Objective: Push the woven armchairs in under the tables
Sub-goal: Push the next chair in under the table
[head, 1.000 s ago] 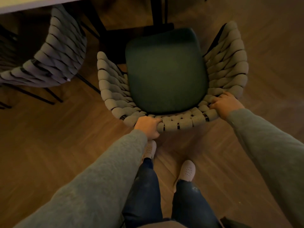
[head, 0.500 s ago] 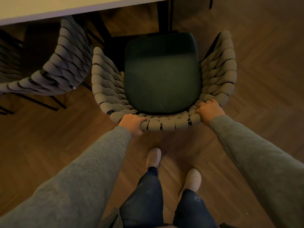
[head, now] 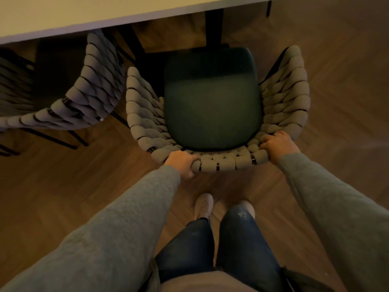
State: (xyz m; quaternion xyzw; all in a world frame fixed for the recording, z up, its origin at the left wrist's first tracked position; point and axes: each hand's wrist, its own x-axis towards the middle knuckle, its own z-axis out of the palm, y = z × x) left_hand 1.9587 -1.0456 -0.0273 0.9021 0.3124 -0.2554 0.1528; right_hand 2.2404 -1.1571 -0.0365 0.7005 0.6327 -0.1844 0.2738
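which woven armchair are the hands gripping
The right armchair, green seat showing: left hand and right hand grip its back rim. The left armchair sits untouched, partly under the table.

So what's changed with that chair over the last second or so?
The armchair slid forward toward the table and straightened, its seat front nearer the table edge; the person stepped after it. The left hand and right hand still grip its woven back. The neighbouring chair stayed tucked under the table.

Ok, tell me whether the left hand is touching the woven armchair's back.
Touching. The head view shows the left hand gripping the top rim of the woven armchair at its back, fingers curled over the weave.
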